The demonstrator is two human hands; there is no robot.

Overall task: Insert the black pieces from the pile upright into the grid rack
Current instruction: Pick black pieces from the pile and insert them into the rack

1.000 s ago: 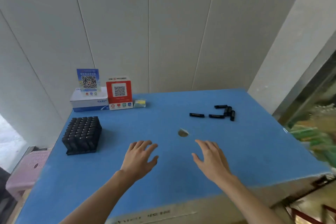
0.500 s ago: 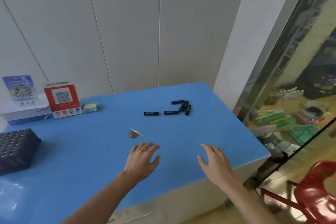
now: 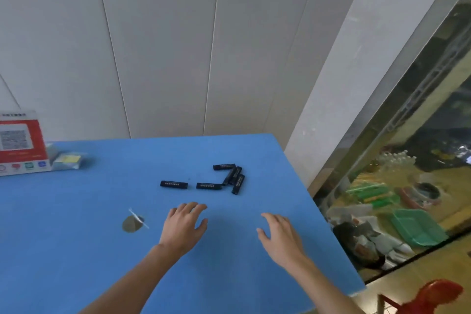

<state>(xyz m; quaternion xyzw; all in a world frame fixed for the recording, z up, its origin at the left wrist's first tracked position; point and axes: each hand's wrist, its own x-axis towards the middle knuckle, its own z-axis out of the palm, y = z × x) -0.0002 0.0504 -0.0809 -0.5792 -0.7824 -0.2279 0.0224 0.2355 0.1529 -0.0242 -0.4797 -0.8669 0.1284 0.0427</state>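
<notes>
left hand (image 3: pixel 182 228): fingers spread, holding nothing, over the blue counter (image 3: pixel 76 250)
right hand (image 3: pixel 280 233): relaxed, fingers loose, holding nothing, near the counter's right edge
round hole (image 3: pixel 131 224): left of the left hand
black pieces (image 3: pixel 224 178): lying flat beyond both hands, some touching
red qr sign (image 3: pixel 21 143): far left, by the wall
grid rack: out of view

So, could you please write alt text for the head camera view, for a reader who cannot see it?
Two open, empty hands, left hand and right hand, hover over a blue table, short of a small pile of black pieces lying flat. A red QR-code sign stands at the far left; the grid rack is out of view.
</notes>
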